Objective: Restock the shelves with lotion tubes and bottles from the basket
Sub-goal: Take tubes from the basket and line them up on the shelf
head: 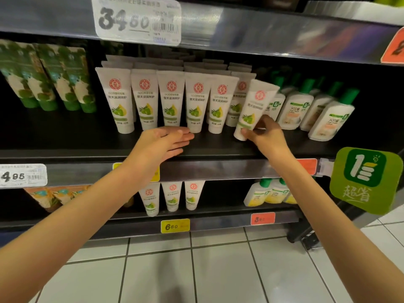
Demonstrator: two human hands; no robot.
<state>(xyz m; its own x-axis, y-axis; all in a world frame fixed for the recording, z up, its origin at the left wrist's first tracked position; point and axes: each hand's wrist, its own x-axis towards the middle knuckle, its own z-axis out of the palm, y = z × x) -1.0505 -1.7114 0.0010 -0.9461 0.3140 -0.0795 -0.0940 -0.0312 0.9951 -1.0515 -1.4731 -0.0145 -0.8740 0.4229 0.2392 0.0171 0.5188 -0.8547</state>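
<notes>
Head view: your right grip (266, 134) pinches the tilted tube (253, 106) low, likely to seat its cap beside the front tubes (170, 99); left grip (166, 143) flat, empty, guarding that row.

Shelf (65, 138) holds white tubes (170, 99) and seemingly tilted green-capped bottles (332, 119).

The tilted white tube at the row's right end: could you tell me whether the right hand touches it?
Touching. The head view shows the right hand pinching the tilted tube near its cap, between thumb and fingers.

White tiled floor (218, 274) below dark metal shelves (218, 169).
</notes>
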